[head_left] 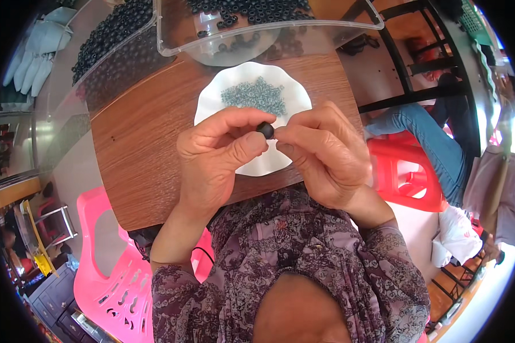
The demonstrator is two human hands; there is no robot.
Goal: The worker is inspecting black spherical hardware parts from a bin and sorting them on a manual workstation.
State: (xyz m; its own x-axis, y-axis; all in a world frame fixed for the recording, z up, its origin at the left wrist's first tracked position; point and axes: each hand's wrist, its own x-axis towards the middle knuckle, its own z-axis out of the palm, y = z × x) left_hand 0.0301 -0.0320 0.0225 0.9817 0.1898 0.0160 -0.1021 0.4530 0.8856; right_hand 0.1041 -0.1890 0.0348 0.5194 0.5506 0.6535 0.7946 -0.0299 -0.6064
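Observation:
Between the thumb and forefinger of my left hand (214, 154) is a small round black piece (265, 130), like a bead or cap. My right hand (329, 151) is pinched closed against the right side of that piece. Whatever its fingertips hold is too small to make out. Both hands are above the near part of a white wavy-edged plate (209, 94). On the plate lies a pile of small, clear bluish-green rings (254, 94).
The plate stands on a brown wooden table (137, 143). Clear plastic bins with many black round pieces (252, 10) are at the far side and far left. A pink chair (111, 291) stands at left, a red stool (406, 174) at right, beside a seated person's jeans-clad leg (426, 143).

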